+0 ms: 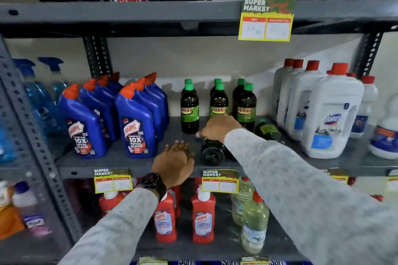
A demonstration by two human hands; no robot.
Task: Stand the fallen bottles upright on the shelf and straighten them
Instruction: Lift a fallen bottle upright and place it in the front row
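Several dark Sunny bottles with green caps [189, 109] stand upright at the back of the grey middle shelf [129, 168]. One dark bottle [212, 153] lies on its side near the shelf front, base toward me. A second fallen bottle [268, 129] lies further right, beside the white jugs. My right hand [217, 128] rests on top of the nearer fallen bottle; its grip is partly hidden. My left hand [175, 160], wearing a watch, hovers open just left of that bottle's base, fingers spread.
Blue Harpic bottles [137, 127] stand in rows to the left, and white Domex jugs [331, 114] to the right. Blue spray bottles [41, 97] are at far left. Red Harpic bottles [203, 217] fill the lower shelf. A price tag [267, 19] hangs from the shelf above.
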